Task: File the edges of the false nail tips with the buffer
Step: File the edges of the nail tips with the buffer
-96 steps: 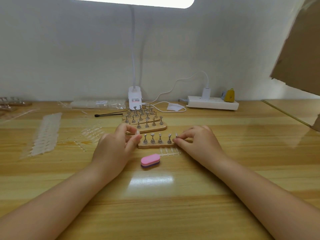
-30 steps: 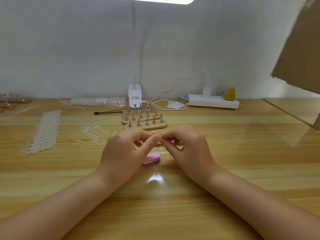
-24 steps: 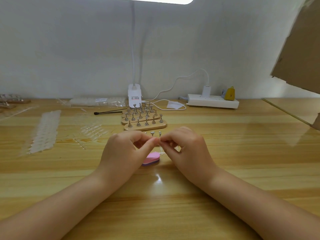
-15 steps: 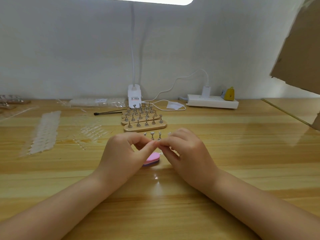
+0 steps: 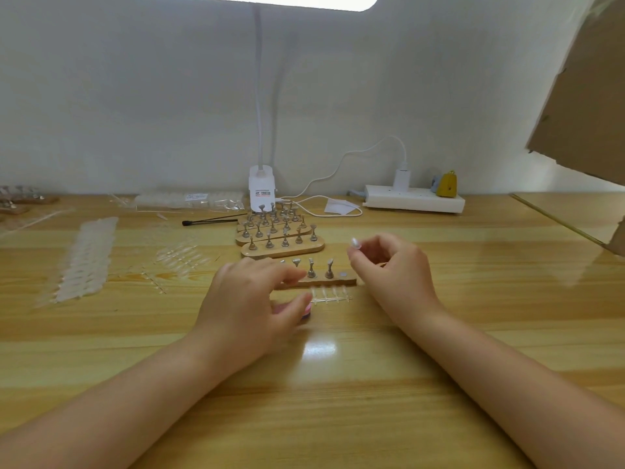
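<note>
At the far left of the bench (image 5: 439, 333) I see sheets of clear nail tips (image 5: 84, 262), with a smaller loose group of clear tips (image 5: 179, 258) to their right. My left hand (image 5: 247, 309) sits left of centre, palm down, its fingers spread and reaching over the pink buffer (image 5: 306, 313); the thumb lies against the buffer's near edge, but the blur does not let me tell whether the fingers have closed on it. Only the buffer's right end shows past the thumb. Just beyond the hand lies the near wooden holder (image 5: 324, 281), carrying upright metal pegs, with one bare round socket at its right end. A short clear strip of tips (image 5: 329, 295) lies on the bench just in front of that holder. Behind it, further wooden holders (image 5: 280, 250) stand in rows, near the white lamp base (image 5: 261, 191). My right hand (image 5: 395, 275) is raised to the right of the near holder, fingers curled, thumb and forefinger pinching a peg with a nail tip (image 5: 355, 243) above the bench. A white power strip (image 5: 412, 202) lies at the back right.
</note>
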Available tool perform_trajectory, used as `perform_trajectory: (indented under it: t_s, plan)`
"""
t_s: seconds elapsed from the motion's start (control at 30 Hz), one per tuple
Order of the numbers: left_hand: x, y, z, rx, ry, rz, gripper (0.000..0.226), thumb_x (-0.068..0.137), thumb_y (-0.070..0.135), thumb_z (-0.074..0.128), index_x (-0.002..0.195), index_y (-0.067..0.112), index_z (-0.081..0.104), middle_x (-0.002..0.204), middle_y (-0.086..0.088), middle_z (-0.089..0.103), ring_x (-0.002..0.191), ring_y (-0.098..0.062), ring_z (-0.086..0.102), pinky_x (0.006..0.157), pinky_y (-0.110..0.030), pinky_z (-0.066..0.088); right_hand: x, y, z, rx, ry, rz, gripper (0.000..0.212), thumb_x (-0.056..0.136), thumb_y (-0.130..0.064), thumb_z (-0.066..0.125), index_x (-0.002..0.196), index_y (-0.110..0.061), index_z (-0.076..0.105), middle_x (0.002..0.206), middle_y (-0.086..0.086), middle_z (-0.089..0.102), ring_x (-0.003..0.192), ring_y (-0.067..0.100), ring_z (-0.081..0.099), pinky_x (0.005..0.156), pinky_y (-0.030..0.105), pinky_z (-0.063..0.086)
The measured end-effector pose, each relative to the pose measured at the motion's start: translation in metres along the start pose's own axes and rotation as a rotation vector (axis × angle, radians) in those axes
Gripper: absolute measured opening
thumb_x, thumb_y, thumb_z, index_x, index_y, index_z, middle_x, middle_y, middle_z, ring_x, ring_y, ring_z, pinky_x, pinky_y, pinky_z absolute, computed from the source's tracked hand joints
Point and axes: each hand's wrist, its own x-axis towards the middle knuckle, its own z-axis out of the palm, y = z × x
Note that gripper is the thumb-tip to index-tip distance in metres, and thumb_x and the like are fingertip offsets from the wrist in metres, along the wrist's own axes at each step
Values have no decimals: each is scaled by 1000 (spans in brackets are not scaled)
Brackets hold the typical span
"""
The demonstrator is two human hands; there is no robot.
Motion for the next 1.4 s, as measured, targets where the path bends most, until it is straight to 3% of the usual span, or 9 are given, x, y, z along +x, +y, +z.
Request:
perform_trajectory:
  t_s: [0.13, 0.27, 0.37, 0.47, 0.63, 0.8, 0.97, 1.2, 1.4]
  plan:
    - [-1, 0, 2, 51, -95, 3, 38, 79, 54, 53, 109, 35, 66, 102, 22, 64, 99, -5, 54, 83, -27, 29, 3, 9, 3, -56, -67, 103, 14, 84, -37, 71, 75, -26, 71, 73, -11, 65, 69, 3, 55, 64, 24, 40]
    - [-2, 0, 2, 54, -95, 12, 21, 83, 34, 67, 104, 33, 68, 94, 21, 66, 96, -9, 56, 82, -29, 31, 4, 10, 3, -145, -134, 116, 15, 79, -39, 74, 66, -39, 66, 83, -16, 57, 89, 12, 51, 74, 26, 36]
    - [-2, 2, 2, 65, -33, -22, 19, 80, 21, 70, 97, 29, 70, 86, 18, 66, 86, -13, 57, 77, -30, 33, 5, 9, 3, -214, -170, 116, 4, 79, -40, 74, 79, -36, 72, 85, -15, 54, 100, 18, 52, 81, 29, 38]
    - [0, 0, 0, 126, 30, -78, 14, 80, 19, 69, 92, 25, 70, 86, 13, 66, 83, -17, 57, 76, -31, 34, 4, 7, 4, -284, -182, 102, 19, 81, -35, 68, 100, -30, 70, 100, -8, 54, 109, 20, 48, 88, 29, 38]
    - [1, -7, 1, 210, -55, -172, 19, 87, 30, 58, 104, 31, 66, 102, 13, 60, 99, -16, 51, 87, -32, 35, 0, 1, 2, -388, -33, -95, 27, 80, -31, 67, 104, -20, 63, 101, -4, 48, 102, 16, 42, 81, 24, 30]
    - [2, -4, 2, 175, -151, 2, 26, 92, 39, 55, 117, 35, 65, 113, 16, 62, 107, -15, 50, 90, -34, 36, -3, 1, 3, -411, -59, -186, 25, 88, -34, 65, 110, -24, 70, 96, -6, 52, 101, 16, 45, 85, 25, 35]
    - [0, -1, 3, 173, -149, 156, 12, 83, 32, 72, 94, 32, 76, 104, 13, 71, 96, -24, 60, 83, -42, 46, 0, 3, 3, -383, -44, -185, 17, 87, -33, 68, 101, -26, 75, 93, -7, 56, 101, 16, 47, 86, 26, 35]
    - [1, 0, 4, 160, -111, 205, 9, 74, 26, 81, 79, 27, 74, 90, 12, 71, 89, -23, 64, 77, -42, 49, 0, 4, 5, -379, -35, -199, 18, 87, -34, 67, 100, -24, 75, 93, -5, 59, 98, 17, 47, 85, 31, 37]
    - [1, 0, 7, 86, -174, 201, 34, 85, 25, 70, 119, 23, 65, 112, 8, 69, 108, -21, 59, 92, -40, 44, -2, 4, 7, -387, -42, -225, 26, 86, -30, 68, 110, -22, 71, 98, -4, 60, 102, 19, 48, 86, 24, 33]
